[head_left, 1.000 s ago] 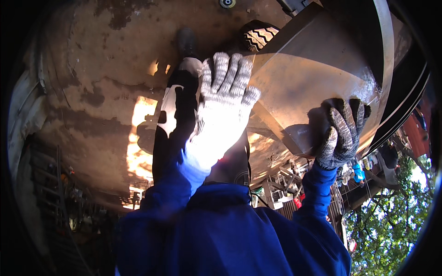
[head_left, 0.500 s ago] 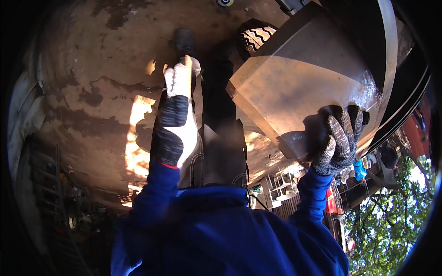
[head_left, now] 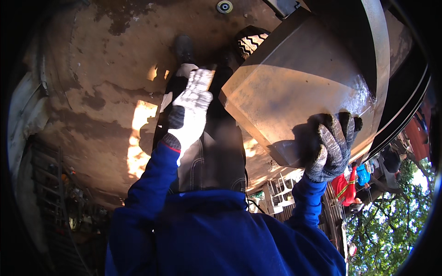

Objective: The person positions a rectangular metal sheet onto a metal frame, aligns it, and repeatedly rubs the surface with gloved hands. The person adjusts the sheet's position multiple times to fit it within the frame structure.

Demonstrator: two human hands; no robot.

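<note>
My left hand [head_left: 191,108], in a white and dark knit glove, hovers over my legs. Its fingers are closed around something; a narrow brownish edge shows past the fingertips, too blurred to name. To the right stands a large bent sheet-metal piece [head_left: 276,99], brownish grey, with a folded edge and a curved rim along its right side. On its near part rests my right hand [head_left: 334,147], in a grey knit glove, its fingers spread and slightly bent against the metal. The hand casts a dark shadow there.
A treaded tyre or shoe sole [head_left: 252,42] pokes out beside the metal's far left edge. A round disc [head_left: 224,6] lies on the stained floor [head_left: 106,60]. White chairs [head_left: 282,193], red cloth [head_left: 343,186] and trees [head_left: 386,225] appear behind me at right. A ladder-like frame [head_left: 48,184] is at left.
My left hand has swung to the right and turned, still closed. The sheet metal and my right hand on it sit slightly lower and further left in view. More red cloth shows behind.
</note>
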